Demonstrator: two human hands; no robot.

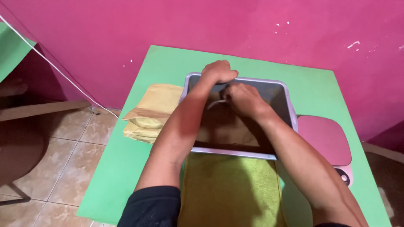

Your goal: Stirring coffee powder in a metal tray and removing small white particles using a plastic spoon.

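Head view: both hands are together over the grey tub (290,110) on the green table (168,67). Left hand (219,71) is fisted at the far rim; right hand (243,98), just nearer, pinches a white strip (215,103) running leftward.

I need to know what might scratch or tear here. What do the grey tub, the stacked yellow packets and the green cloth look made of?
Tub: probably plastic, with a smooth pale moulded rim and rounded corners. Packets: likely paper, matte tan-yellow, creased and folded at the edges. Cloth: towel-like fabric, with a fuzzy, nappy surface and no sheen.
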